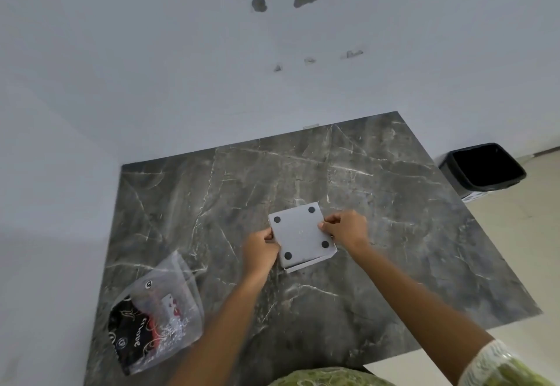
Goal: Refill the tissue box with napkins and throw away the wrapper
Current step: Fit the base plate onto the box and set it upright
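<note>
Hands grip a white tissue box at the middle of the dark marble desk. It lies bottom up, showing 4 black round feet. Left hand pinches its left edge, and right hand pinches its right edge, fingers curled on the rim. Near left on the desk lies a clear plastic wrapper with black print. Far right, on the floor, stands a black-lined bin.

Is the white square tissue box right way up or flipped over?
Flipped over: the white square tissue box shows its base with four black round feet, gripped by both hands on the table.
</note>
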